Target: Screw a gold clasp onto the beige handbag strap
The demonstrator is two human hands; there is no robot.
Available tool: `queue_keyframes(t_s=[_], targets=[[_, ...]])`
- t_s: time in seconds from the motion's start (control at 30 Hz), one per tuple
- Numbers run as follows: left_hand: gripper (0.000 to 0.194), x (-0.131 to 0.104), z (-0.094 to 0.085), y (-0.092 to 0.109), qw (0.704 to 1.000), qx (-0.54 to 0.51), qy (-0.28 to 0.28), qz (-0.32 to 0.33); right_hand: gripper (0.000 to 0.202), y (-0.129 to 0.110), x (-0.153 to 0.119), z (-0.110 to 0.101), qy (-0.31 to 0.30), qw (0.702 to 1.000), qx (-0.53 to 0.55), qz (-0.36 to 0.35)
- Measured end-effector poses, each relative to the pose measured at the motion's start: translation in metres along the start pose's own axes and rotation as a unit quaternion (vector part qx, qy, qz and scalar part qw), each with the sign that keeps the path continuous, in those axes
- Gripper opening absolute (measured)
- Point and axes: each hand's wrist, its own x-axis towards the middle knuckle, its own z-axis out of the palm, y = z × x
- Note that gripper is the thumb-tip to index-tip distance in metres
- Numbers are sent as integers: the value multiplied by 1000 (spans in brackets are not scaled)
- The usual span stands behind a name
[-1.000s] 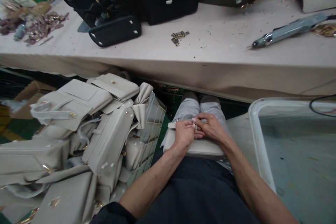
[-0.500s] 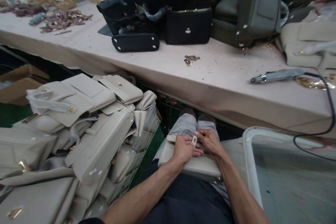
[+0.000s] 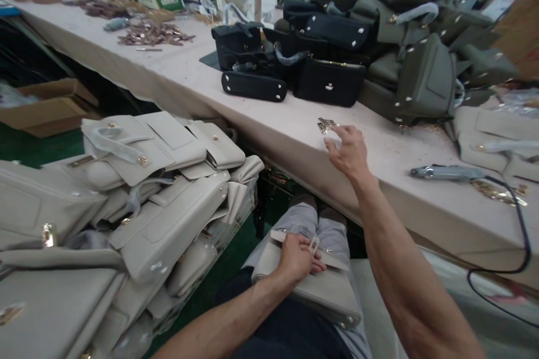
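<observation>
A beige bag (image 3: 328, 291) lies across my lap. My left hand (image 3: 300, 258) rests on it, fingers bent round the flap near a small pale tab with a rectangular opening (image 3: 314, 244). Above the table my right hand (image 3: 348, 148) reaches out, thumb and forefinger apart, holding nothing that I can see. Just beyond its fingertips is a small pile of metal plates (image 3: 324, 125) on the pinkish tabletop.
Beige bags (image 3: 168, 230) are heaped in a crate at the left. Black bags (image 3: 330, 85) and olive bags (image 3: 429, 81) stand along the table. A corded power screwdriver (image 3: 446, 173) lies at the right. Brown metal-trimmed pieces (image 3: 155, 32) are piled at the far left.
My right hand has left the tab on the bag and moved up and forward over the table to the metal plates. My left hand has stayed on the bag. The view has tilted up.
</observation>
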Motion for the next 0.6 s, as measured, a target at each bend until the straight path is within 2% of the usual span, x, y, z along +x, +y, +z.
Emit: queue_keyframes(t_s=[0.07, 0.13, 0.33, 0.47, 0.6], targets=[[19, -1, -3, 2, 1000, -2, 1, -1, 50, 13, 27, 20, -64, 997, -43, 14], [21, 0, -5, 3, 1000, -10, -4, -5, 46, 19, 43, 34, -89, 993, -67, 28], [25, 2, -9, 7, 1000, -8, 4, -10, 34, 17, 61, 46, -57, 994, -44, 79], [31, 1, -7, 12, 1000, -6, -1, -23, 23, 12, 67, 49, -53, 988, -12, 143], [32, 2, -4, 13, 1000, -4, -1, -20, 27, 3, 63, 54, -37, 981, -14, 191]])
